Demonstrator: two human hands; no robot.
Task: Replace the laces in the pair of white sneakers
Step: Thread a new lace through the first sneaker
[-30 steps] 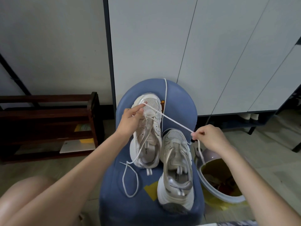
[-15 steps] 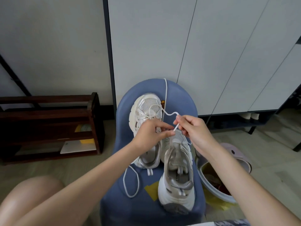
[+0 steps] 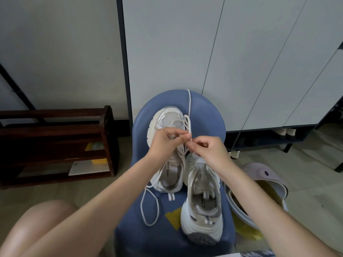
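Observation:
Two white sneakers stand side by side on a blue stool (image 3: 207,115). The left sneaker (image 3: 168,169) sits farther back, the right sneaker (image 3: 202,206) nearer to me. A white lace (image 3: 149,206) is partly threaded through the left sneaker; one end loops down over the stool seat, another length runs back over the stool's far edge. My left hand (image 3: 165,140) and my right hand (image 3: 206,147) meet above the left sneaker's eyelets. Both pinch the lace between thumb and fingers, fingertips almost touching. The eyelets under the hands are hidden.
A dark wooden shoe rack (image 3: 55,143) stands on the floor at the left. A pale lavender bin (image 3: 267,175) with yellow contents sits on the floor right of the stool. White cabinet doors (image 3: 204,52) rise behind. My bare knee (image 3: 37,229) is at the lower left.
One second ago the hands were apart with the lace stretched taut between them. They have come together over the left sneaker, and the lace now hangs slack in loops.

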